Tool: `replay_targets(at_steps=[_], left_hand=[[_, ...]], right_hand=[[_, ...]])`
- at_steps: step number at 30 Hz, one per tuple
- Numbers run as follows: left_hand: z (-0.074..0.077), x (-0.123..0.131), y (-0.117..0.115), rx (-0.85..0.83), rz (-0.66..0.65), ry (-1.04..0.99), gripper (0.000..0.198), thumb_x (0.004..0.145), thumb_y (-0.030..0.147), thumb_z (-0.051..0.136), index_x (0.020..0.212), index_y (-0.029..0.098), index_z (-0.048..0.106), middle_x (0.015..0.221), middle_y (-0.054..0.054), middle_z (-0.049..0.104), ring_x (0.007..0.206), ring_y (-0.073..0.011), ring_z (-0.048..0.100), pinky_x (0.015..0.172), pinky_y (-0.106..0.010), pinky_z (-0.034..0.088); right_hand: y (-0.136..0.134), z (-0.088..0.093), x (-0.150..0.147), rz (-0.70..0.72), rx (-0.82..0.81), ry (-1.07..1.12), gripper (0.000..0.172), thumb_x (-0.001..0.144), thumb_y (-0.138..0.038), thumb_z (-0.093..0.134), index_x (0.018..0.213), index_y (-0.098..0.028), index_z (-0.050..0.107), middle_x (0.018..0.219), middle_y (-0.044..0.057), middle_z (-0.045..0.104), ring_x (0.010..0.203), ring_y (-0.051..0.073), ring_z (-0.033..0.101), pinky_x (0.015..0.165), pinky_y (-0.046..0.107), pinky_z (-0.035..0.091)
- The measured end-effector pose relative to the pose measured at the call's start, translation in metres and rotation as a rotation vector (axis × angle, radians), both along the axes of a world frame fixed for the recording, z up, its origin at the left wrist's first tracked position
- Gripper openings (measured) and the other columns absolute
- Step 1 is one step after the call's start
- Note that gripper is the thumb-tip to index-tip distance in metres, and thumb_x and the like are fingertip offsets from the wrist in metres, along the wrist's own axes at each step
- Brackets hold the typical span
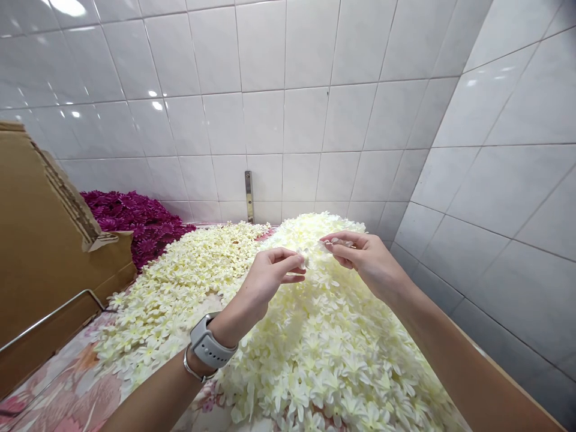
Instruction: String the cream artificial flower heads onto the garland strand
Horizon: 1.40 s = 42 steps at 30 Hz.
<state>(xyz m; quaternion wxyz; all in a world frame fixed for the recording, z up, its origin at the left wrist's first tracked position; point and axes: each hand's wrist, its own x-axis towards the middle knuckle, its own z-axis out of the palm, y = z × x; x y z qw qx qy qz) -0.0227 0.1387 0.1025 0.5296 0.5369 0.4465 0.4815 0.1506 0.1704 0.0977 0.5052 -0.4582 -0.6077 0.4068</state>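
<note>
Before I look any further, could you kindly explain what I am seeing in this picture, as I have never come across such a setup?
Of course. There is no machine here: these are a person's own bare hands, seen from a camera worn on the head, looking forward and down.

The left hand, with a watch on its wrist, pinches a small whitish piece. The right hand pinches another pale piece; both are too small to identify surely.

Below them lies a large heap of white flowers. To the left are smaller pale yellow flowers, then purple flowers behind a cardboard box. A patterned cloth shows underneath.
</note>
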Motion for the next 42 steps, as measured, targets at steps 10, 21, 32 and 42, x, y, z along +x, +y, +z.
replay_targets(at_steps=[10,21,32,42], left_hand=[[-0.002,-0.002,0.001,-0.004,0.001,-0.035,0.013,0.071,0.024,0.065,0.066,0.012,0.064,0.071,-0.004,0.061,0.07,-0.0136,0.061,0.072,-0.027,0.051],[-0.001,-0.002,0.002,0.001,0.006,-0.046,0.013,0.07,0.024,0.066,0.065,0.013,0.065,0.068,-0.003,0.061,0.069,-0.0138,0.06,0.073,-0.03,0.051],[-0.002,-0.002,0.001,0.009,-0.002,-0.034,0.014,0.072,0.024,0.065,0.066,0.012,0.065,0.071,-0.004,0.062,0.069,-0.0142,0.061,0.075,-0.031,0.05],[-0.002,-0.002,0.002,0.01,-0.003,-0.045,0.015,0.07,0.026,0.066,0.064,0.013,0.066,0.07,-0.004,0.063,0.069,-0.0144,0.061,0.074,-0.031,0.05]], right_hand=[[0.008,-0.007,0.003,0.01,-0.022,-0.029,0.032,0.069,-0.028,0.057,0.097,-0.016,0.067,0.107,0.007,0.061,0.072,0.012,0.05,0.071,0.029,0.04],[0.003,-0.002,0.002,-0.069,0.021,0.059,0.04,0.055,-0.04,0.079,0.079,-0.013,0.062,0.074,0.007,0.068,0.061,0.017,0.064,0.064,0.032,0.053],[0.0,0.005,0.003,0.005,-0.044,0.099,0.048,0.056,-0.045,0.078,0.089,-0.015,0.062,0.091,0.01,0.069,0.086,0.026,0.067,0.091,0.045,0.046],[-0.002,0.003,0.002,-0.047,0.076,0.074,0.049,0.049,-0.051,0.079,0.075,-0.015,0.06,0.072,0.006,0.067,0.064,0.022,0.067,0.063,0.035,0.057]])
